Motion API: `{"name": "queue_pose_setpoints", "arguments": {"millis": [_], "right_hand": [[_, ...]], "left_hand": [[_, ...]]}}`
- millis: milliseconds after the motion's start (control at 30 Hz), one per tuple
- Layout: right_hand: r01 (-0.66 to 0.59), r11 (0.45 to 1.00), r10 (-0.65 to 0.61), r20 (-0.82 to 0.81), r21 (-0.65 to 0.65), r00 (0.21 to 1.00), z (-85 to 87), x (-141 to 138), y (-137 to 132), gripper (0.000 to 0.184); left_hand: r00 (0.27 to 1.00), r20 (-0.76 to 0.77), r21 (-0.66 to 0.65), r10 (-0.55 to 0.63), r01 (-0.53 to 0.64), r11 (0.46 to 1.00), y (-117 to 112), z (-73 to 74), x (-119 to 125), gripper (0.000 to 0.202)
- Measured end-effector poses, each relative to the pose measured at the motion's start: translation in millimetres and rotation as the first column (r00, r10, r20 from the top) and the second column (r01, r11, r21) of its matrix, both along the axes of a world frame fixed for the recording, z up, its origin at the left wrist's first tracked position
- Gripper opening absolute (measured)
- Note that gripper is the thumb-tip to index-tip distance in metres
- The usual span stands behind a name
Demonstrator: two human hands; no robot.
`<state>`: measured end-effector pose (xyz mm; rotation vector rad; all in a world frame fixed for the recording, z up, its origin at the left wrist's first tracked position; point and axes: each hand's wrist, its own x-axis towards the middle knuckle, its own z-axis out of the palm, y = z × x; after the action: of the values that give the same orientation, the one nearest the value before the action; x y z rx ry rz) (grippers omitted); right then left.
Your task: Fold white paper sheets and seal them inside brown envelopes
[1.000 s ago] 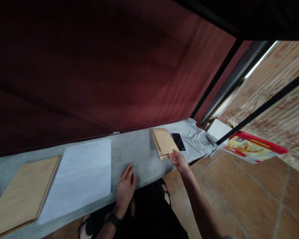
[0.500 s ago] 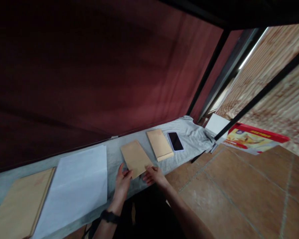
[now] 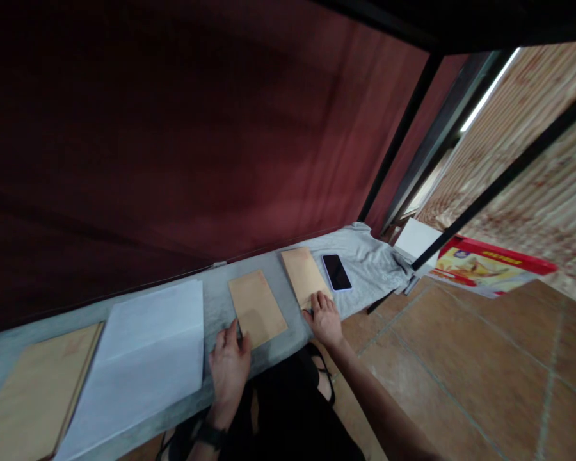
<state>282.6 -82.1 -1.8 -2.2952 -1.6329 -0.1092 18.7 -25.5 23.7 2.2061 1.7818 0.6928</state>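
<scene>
Nearest the camera, the left hand (image 3: 229,365) lies palm down at the front edge of the grey tabletop (image 3: 217,306). Its fingers are loosely apart and clamp on nothing, and their tips touch the near left corner of a brown envelope (image 3: 256,308). A dark wristband (image 3: 211,435) sits on that wrist. The envelope lies flat just ahead of this hand, its long axis running across the depth of the tabletop and leaning a little toward the far left. The left hand is clearly the nearer one to it. The right hand (image 3: 325,318) is off to the right, also palm down with fingers apart, resting on the near end of a second brown envelope (image 3: 301,274); it grips nothing that can be seen. This envelope lies nearly parallel to the first and well clear of it. To the left lie white paper sheets (image 3: 144,346) and, beyond them, a large brown folder (image 3: 33,397) with faint reddish print too dim to read. Just right of the second envelope, a dark-screened phone (image 3: 336,271) rests on a grey cloth (image 3: 377,262). Farther right is a red and yellow box (image 3: 489,266); the lettering on its red band is too blurred to read.
</scene>
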Motion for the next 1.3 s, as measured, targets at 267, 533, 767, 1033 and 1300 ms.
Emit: {"name": "queue_pose_setpoints", "arguments": {"millis": [267,533,767,1033,1300], "right_hand": [[-0.034,0.988,0.047,0.082,-0.152,0.996,27.6,-1,11,0.052],[0.054,0.989,-0.050,0.035,-0.137,0.998,27.1,-15,17,0.042],[0.072,0.992,-0.072,0.002,-0.105,0.997,16.0,-22,19,0.036],[-0.111,0.993,0.119,0.245,-0.048,0.962,2.7,-2,11,0.030],[-0.167,0.980,0.194,0.330,-0.110,0.924,1.5,12,9,0.019]], "left_hand": [[0.975,0.166,0.169,-0.146,0.118,0.978,-6,-27.8,6,0.034],[0.973,0.127,0.238,-0.192,0.158,0.958,-14,-3.7,-2,0.035],[0.882,-0.346,0.107,0.321,-0.303,0.947,52,65.5,-94,0.052],[0.840,-0.521,-0.145,0.154,-0.264,0.954,32,27.3,-152,0.051],[0.783,-0.419,0.060,0.461,-0.482,0.874,75,46.3,-227,0.056]]}}
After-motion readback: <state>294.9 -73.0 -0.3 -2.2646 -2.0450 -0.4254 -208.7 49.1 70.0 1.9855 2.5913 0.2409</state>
